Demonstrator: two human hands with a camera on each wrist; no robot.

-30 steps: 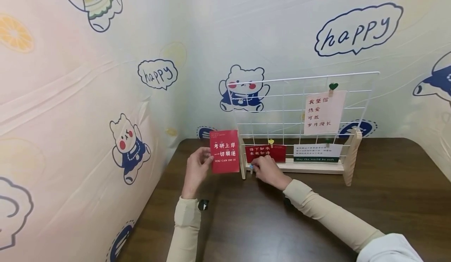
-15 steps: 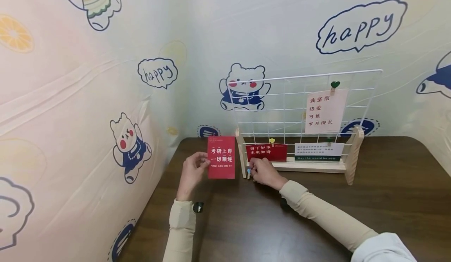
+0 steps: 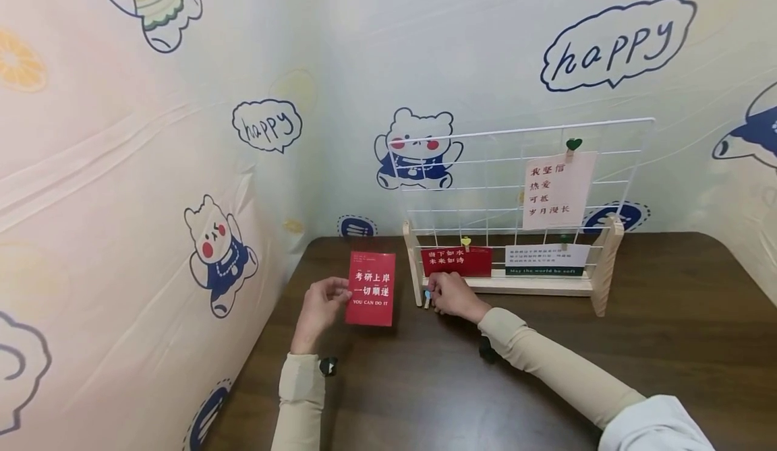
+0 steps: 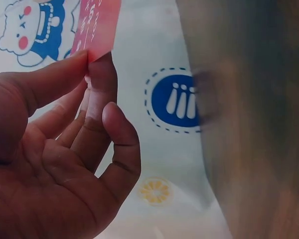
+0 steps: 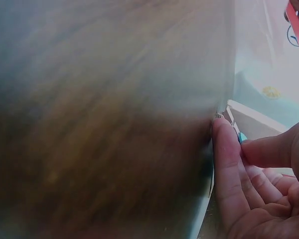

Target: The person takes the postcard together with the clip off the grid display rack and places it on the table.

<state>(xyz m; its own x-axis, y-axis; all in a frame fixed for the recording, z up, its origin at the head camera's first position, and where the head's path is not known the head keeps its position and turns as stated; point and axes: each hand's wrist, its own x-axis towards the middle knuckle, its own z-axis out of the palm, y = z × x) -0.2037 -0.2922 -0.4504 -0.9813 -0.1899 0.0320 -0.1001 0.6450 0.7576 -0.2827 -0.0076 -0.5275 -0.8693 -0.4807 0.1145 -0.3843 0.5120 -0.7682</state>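
A red card [image 3: 370, 309] with white lettering stands nearly upright over the table. My left hand [image 3: 320, 308] pinches its left edge between thumb and finger; the left wrist view shows one corner of the card [image 4: 102, 35] at the fingertips. Low at the left foot of a white wire grid rack [image 3: 488, 163], my right hand [image 3: 455, 294] pinches a small wooden clothespin [image 3: 427, 301] with a blue top. From the right wrist, the blue top [image 5: 242, 137] shows at the thumb tip, and the other fingers partly hide the pin.
Clipped on the grid are a pink card [image 3: 557, 198] under a green heart clothespin [image 3: 573, 145], a red card [image 3: 473, 263] under a yellow heart one [image 3: 465, 242], and a white-and-green card [image 3: 546, 261]. Wooden feet [image 3: 607, 269] carry the rack on the dark table [image 3: 473, 397].
My left hand has lowered the red card and drawn it left and nearer, away from the rack. My right hand has shifted slightly left with the clothespin.
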